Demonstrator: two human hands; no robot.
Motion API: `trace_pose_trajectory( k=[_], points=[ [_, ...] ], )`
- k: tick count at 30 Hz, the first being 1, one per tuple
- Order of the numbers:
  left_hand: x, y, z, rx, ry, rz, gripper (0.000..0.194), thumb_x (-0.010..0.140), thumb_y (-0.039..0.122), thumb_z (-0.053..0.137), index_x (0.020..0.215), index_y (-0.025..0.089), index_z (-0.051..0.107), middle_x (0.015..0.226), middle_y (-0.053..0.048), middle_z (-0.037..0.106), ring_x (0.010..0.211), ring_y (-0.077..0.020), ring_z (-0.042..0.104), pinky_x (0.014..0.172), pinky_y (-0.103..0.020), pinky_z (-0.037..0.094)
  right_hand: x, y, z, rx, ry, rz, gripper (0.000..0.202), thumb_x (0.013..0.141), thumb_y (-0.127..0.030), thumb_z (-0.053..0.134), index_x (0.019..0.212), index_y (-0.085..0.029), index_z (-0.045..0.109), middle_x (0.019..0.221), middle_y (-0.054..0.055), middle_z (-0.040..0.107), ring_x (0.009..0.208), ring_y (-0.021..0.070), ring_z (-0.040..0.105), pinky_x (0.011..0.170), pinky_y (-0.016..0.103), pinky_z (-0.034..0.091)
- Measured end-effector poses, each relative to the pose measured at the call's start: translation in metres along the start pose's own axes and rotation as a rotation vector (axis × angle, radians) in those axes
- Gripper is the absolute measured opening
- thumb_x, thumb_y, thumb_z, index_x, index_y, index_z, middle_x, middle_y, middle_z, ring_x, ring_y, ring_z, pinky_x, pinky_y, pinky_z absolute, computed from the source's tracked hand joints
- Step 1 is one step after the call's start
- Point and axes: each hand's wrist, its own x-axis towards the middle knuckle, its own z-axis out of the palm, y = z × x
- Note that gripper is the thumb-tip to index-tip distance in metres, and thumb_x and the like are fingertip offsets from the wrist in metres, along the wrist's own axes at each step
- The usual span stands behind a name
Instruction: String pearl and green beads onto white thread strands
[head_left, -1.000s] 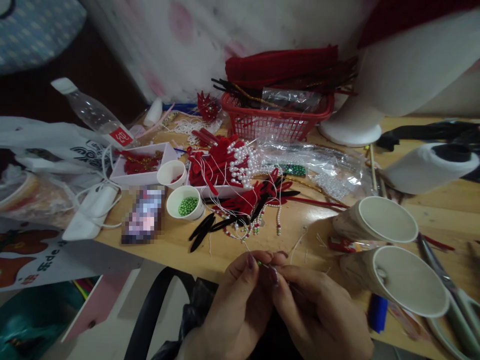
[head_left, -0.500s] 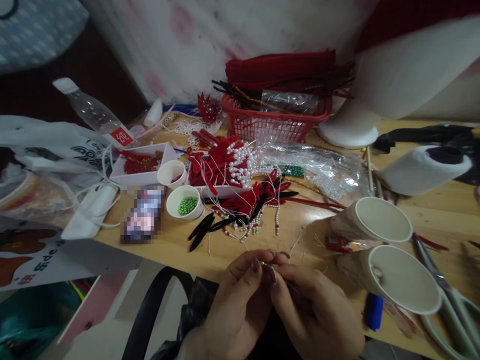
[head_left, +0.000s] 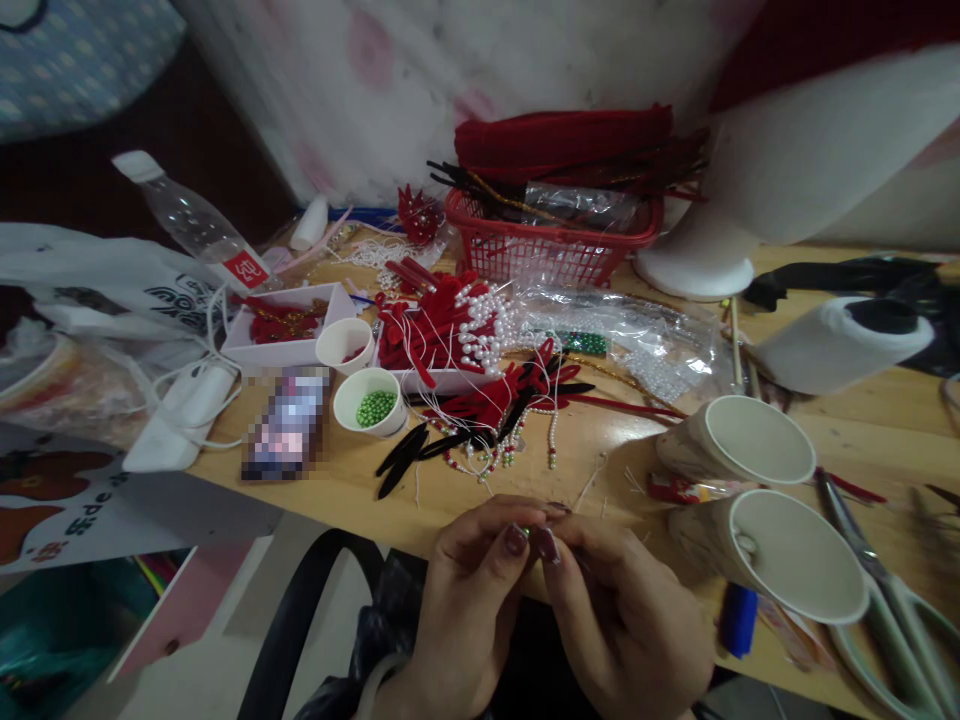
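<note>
My left hand (head_left: 474,585) and my right hand (head_left: 628,605) meet at the front edge of the table, fingertips pressed together. A small green bead (head_left: 528,531) shows between the thumb and fingers of my left hand. The right thumb and forefinger pinch right beside it; what they grip is hidden. Beyond the hands lie strings of red, white and green beads (head_left: 480,470) with loose white thread. A paper cup of green beads (head_left: 376,408) stands to the left, close to several black fuzzy strips (head_left: 401,460).
Red fuzzy pieces with white beads (head_left: 442,330) fill a box behind. At the back stands a red basket (head_left: 555,245). Two paper cups (head_left: 757,440) lean on the right, near scissors (head_left: 877,580) and a white thread cone (head_left: 832,345). A phone (head_left: 289,425) lies left.
Both hands stay together, and the thumbs have shifted slightly, with their nails now turned more upward. The view has moved a little. Objects on the table have not moved.
</note>
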Motion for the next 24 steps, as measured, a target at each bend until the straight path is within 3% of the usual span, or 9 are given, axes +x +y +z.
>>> trace_pose_trajectory(
  k=[8, 13, 19, 24],
  points=[
    [0.004, -0.011, -0.024, 0.371, -0.036, 0.314, 0.011, 0.092, 0.033, 0.073, 0.097, 0.036, 0.083, 0.102, 0.0, 0.078, 0.1, -0.0145, 0.071, 0.092, -0.023, 0.055, 0.001, -0.002, 0.004, 0.128, 0.003, 0.049, 0.011, 0.098, -0.015, 0.055, 0.094, -0.022, 0.062, 0.063, -0.006, 0.068, 0.04, 0.006, 0.057, 0.042, 0.014, 0.044],
    [0.001, -0.012, -0.032, 0.501, -0.027, 0.436, 0.012, 0.093, 0.028, 0.071, 0.098, 0.031, 0.082, 0.096, -0.002, 0.075, 0.091, -0.0152, 0.069, 0.082, -0.023, 0.055, 0.002, -0.003, 0.001, 0.197, -0.031, 0.089, 0.011, 0.098, -0.016, 0.055, 0.092, -0.022, 0.06, 0.058, -0.007, 0.062, 0.038, 0.0057, 0.052, 0.038, 0.015, 0.037],
    [0.002, -0.009, -0.032, 0.57, 0.014, 0.474, 0.013, 0.094, 0.033, 0.07, 0.094, 0.028, 0.082, 0.092, -0.004, 0.074, 0.087, -0.0169, 0.069, 0.077, -0.025, 0.056, 0.0, -0.002, -0.004, 0.215, -0.118, 0.064, 0.014, 0.096, -0.016, 0.055, 0.107, -0.022, 0.061, 0.061, -0.007, 0.065, 0.041, 0.0073, 0.057, 0.041, 0.016, 0.041],
    [0.003, -0.002, -0.03, 0.756, -0.006, 0.622, 0.013, 0.094, 0.03, 0.069, 0.098, 0.028, 0.082, 0.089, -0.004, 0.077, 0.083, -0.0177, 0.071, 0.072, -0.025, 0.057, 0.004, -0.001, -0.008, 0.14, -0.145, -0.001, 0.021, 0.093, -0.008, 0.052, 0.105, -0.023, 0.06, 0.077, -0.004, 0.078, 0.055, 0.0096, 0.071, 0.055, 0.018, 0.054]
  ],
)
